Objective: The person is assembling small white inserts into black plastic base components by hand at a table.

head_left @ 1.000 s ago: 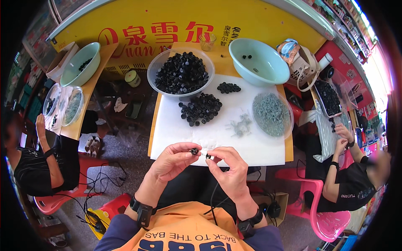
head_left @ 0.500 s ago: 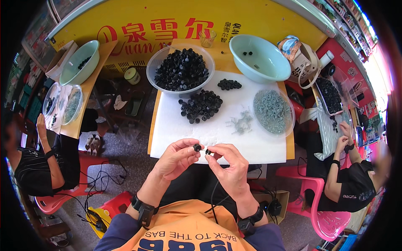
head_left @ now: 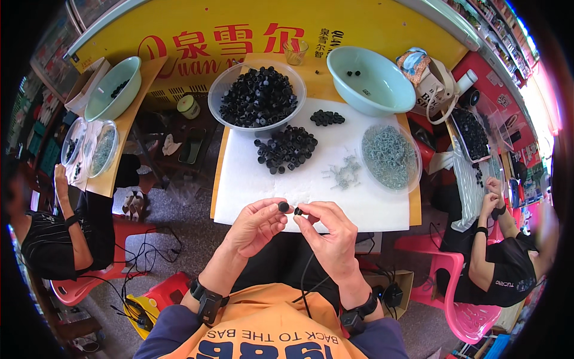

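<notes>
Between the thumb and fingers of my left hand (head_left: 258, 224) is a round black cap (head_left: 283, 207). My right hand (head_left: 330, 230) pinches a smaller black piece (head_left: 298, 211) close beside it, with a narrow gap between the two. Both hands are above the near edge of a white sheet (head_left: 251, 191) on the table. Beyond them lies a loose heap of black caps (head_left: 287, 149), with a smaller cluster of black pieces (head_left: 327, 118) behind it. Small clear-grey pieces (head_left: 345, 173) are scattered to the right of the heap.
A clear bowl full of black caps (head_left: 258, 99) stands at the back left. A pale green basin (head_left: 382, 90) holds a few black pieces. At right is a round tub of small grey pieces (head_left: 391, 155). Co-workers sit at tables left and right; a pink chair (head_left: 457, 287) stands nearby.
The black cap in my left hand has turned, so its flat round face shows now. My right fingers have shifted slightly, and the gap between the two pieces is a little wider.
</notes>
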`<state>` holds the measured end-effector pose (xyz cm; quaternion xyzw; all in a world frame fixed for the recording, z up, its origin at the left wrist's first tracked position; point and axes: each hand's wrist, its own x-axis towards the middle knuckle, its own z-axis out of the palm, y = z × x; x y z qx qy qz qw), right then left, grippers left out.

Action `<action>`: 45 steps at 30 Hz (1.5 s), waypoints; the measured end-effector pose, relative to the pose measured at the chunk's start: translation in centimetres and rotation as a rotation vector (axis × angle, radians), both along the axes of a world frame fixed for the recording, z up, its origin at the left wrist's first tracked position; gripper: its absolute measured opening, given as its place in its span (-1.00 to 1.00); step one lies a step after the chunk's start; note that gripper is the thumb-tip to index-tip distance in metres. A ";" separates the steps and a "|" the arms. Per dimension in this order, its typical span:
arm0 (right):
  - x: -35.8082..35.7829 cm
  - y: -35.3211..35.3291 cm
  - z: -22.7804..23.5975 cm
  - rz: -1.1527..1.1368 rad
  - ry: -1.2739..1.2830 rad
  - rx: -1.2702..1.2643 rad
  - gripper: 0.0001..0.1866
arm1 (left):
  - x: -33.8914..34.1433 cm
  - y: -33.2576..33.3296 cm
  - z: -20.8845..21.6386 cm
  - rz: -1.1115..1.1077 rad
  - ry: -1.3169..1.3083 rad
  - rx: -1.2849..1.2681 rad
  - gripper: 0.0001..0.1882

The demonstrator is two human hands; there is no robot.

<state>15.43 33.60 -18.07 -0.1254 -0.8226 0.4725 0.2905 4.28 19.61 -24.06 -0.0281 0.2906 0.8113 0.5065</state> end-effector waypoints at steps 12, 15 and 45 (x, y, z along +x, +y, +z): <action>-0.2 -0.1 -0.5 0.054 0.018 0.057 -0.76 | 0.2 0.0 -0.1 0.002 0.038 -0.017 -0.75; -0.2 -0.1 -0.6 0.059 0.010 0.056 -0.76 | 0.2 0.0 -0.1 -0.009 0.061 -0.026 -0.75; 0.3 1.2 -0.4 0.221 -0.097 0.009 -0.73 | 0.3 0.0 0.1 -0.134 0.123 0.029 -0.83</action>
